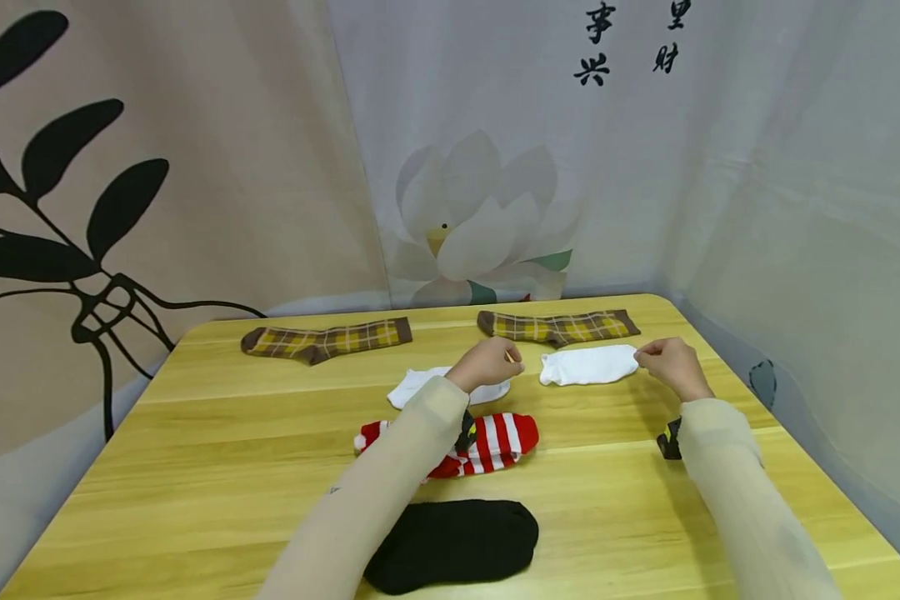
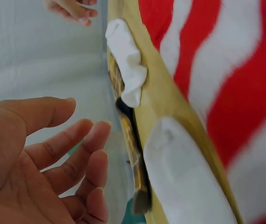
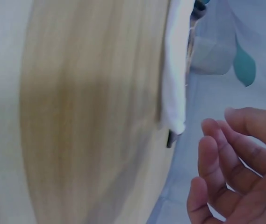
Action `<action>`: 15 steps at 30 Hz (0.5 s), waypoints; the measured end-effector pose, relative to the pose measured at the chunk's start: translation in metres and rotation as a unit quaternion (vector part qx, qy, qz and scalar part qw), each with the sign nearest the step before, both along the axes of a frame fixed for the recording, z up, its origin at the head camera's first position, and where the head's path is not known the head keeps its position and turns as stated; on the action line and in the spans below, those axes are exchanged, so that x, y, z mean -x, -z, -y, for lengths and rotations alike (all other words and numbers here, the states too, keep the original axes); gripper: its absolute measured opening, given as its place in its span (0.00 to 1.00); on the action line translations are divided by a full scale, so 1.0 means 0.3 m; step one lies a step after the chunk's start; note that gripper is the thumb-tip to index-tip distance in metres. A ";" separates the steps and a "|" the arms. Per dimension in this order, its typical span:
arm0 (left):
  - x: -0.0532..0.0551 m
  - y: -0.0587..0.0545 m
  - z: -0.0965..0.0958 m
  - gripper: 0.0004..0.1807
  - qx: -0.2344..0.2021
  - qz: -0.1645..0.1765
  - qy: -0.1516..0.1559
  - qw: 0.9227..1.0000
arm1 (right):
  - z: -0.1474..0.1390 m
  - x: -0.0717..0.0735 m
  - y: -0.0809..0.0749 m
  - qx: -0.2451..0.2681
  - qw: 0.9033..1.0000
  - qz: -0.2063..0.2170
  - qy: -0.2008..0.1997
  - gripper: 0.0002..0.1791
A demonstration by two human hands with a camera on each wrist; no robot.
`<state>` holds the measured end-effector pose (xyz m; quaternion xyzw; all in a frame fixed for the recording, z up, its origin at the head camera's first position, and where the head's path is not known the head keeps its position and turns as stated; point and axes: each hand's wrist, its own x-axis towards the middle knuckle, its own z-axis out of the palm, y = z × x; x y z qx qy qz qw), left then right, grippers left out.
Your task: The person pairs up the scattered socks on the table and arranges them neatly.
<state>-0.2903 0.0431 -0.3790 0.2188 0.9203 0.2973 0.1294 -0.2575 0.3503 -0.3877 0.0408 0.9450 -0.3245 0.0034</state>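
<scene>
My left hand (image 1: 487, 364) hovers over a short white sock (image 1: 412, 386), its fingers loosely bent and holding nothing. In the left wrist view, a gap shows between the left thumb and fingers (image 2: 95, 177). A second white sock (image 1: 588, 365) lies flat to the right. My right hand (image 1: 673, 367) is at that sock's right end. The right wrist view shows its thumb and loosely bent fingers apart from the white sock (image 3: 175, 74), with nothing between them. Below the left forearm are red-and-white striped socks (image 1: 502, 442), partly hidden by the sleeve.
Two brown-and-yellow plaid socks, one on the left (image 1: 330, 340) and one on the right (image 1: 562, 327), lie along the back of the wooden table (image 1: 195, 450). Black socks (image 1: 465, 542) lie near the front, partly behind the left sleeve. A printed curtain (image 1: 270, 167) hangs behind.
</scene>
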 end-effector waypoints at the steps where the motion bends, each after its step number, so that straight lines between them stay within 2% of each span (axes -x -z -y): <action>1: 0.000 0.001 -0.014 0.13 0.000 0.000 -0.002 1.000 | -0.005 0.002 0.005 0.002 1.000 0.000 0.003 0.22; 9: -0.009 0.021 -0.120 0.10 0.026 -0.016 -0.001 1.000 | -0.025 0.025 0.059 0.022 0.998 0.002 0.054 0.23; 15: 0.003 0.042 -0.164 0.12 0.059 -0.046 -0.018 0.997 | -0.023 0.051 0.091 0.028 0.996 -0.007 0.088 0.23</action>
